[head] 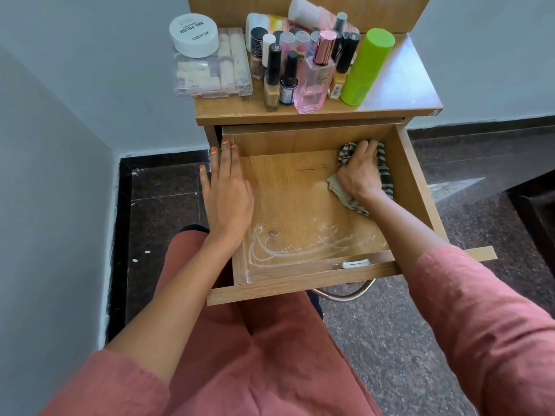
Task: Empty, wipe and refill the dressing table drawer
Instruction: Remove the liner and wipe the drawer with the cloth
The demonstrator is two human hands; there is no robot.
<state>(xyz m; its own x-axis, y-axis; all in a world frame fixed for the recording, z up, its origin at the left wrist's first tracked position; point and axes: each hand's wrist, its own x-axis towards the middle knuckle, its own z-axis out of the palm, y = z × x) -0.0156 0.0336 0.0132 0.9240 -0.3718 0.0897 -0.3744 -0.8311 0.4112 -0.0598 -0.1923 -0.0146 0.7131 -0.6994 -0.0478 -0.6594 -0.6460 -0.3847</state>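
In the head view you are bunching a soft striped grey-and-white cloth (386, 168) under your right hand (359, 171), fingers curling over it and pressing it into the far right corner of the open wooden drawer (300, 288). The cloth is looking limp and light, so it is likely to fold and slide under your palm; gripping it as a wad is probably giving you the surest hold. Your left hand (226, 190) is lying along the drawer's left wall with fingers straight, holding nothing. The drawer is holding only the cloth, white powdery smears (300, 250) near its front and a small dark speck. Waiting on the wooden dressing table top (405, 94) are a neon-green cylindrical bottle (366, 67), a pink glass perfume bottle (315, 82), black-capped nail polish bottles (271, 76) and a clear plastic box (210, 76) with a white round jar (193, 34) sitting on it; the glass ones are calling for a gentle grip around the body
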